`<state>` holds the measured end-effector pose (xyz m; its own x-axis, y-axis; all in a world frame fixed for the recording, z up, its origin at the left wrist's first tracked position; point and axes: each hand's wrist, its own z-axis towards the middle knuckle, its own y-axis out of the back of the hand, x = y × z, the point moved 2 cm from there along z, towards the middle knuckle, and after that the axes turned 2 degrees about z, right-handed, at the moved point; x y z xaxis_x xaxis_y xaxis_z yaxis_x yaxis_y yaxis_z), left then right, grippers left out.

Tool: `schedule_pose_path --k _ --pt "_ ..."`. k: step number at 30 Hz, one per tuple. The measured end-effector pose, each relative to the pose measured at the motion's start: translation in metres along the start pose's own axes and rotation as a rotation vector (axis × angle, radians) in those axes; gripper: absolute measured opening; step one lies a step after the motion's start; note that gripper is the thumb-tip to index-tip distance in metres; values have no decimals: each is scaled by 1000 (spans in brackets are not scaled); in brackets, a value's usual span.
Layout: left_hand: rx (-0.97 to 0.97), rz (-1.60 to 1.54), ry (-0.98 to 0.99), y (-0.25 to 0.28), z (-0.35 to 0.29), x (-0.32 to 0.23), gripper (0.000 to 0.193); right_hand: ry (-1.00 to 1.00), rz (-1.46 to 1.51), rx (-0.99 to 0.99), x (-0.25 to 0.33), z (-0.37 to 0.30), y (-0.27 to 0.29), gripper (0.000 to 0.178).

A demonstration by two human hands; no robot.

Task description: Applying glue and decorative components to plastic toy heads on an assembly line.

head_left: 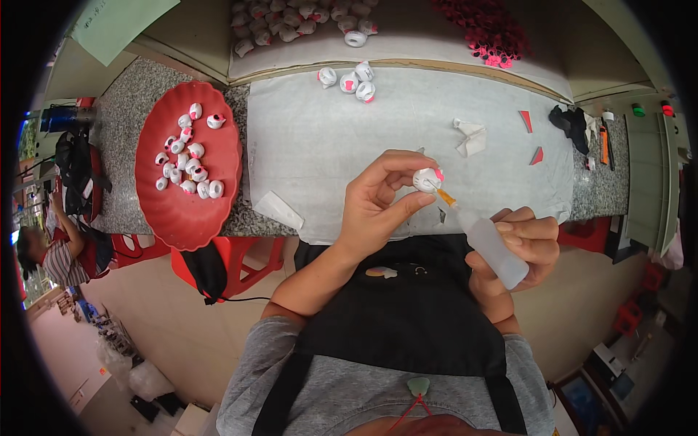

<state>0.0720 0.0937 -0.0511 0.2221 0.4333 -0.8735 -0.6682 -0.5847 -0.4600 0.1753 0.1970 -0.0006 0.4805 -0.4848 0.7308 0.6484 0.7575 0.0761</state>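
Note:
Between thumb and fingers, my left hand (382,200) pinches a small white rounded figure piece (424,180) with a pink patch on its right side. My right hand (525,240) is wrapped round a translucent white squeeze bottle (498,252), tilted up toward the left. Its thin tip with an orange-brown base (446,197) meets the piece or lies right in front of it; I cannot tell which. Both hands are over the near edge of the white paper sheet (313,152). Beyond them, several similar white and pink pieces (349,83) stand in a small group.
A red scalloped tray (156,211) with several white pieces lies at left. On the back shelf are a heap of white pieces (291,22) and a pile of pink parts (494,43). Crumpled tissue (471,138), red scraps (526,121) and a black cloth (571,127) lie at right. Another person (62,254) sits far left.

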Motion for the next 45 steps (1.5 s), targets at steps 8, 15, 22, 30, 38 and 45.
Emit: schedule_pose_path --k 8,15,22,30,38,45 --pt "13 158 -47 1 0 -2 32 -37 11 26 2 -1 1 38" --pt "2 138 -29 3 2 -1 32 -70 -58 -20 -1 0 2 39" --pt "-268 -12 -23 36 10 -21 33 -378 36 23 -38 24 21 27" --pt "-278 -13 -90 44 3 -30 33 -381 -677 281 -159 122 9 29" --pt "-267 25 -47 46 0 -29 33 179 -1057 524 -194 146 -13 33" --pt "-272 -8 -10 44 4 -23 33 -557 -186 371 -121 113 -16 26"
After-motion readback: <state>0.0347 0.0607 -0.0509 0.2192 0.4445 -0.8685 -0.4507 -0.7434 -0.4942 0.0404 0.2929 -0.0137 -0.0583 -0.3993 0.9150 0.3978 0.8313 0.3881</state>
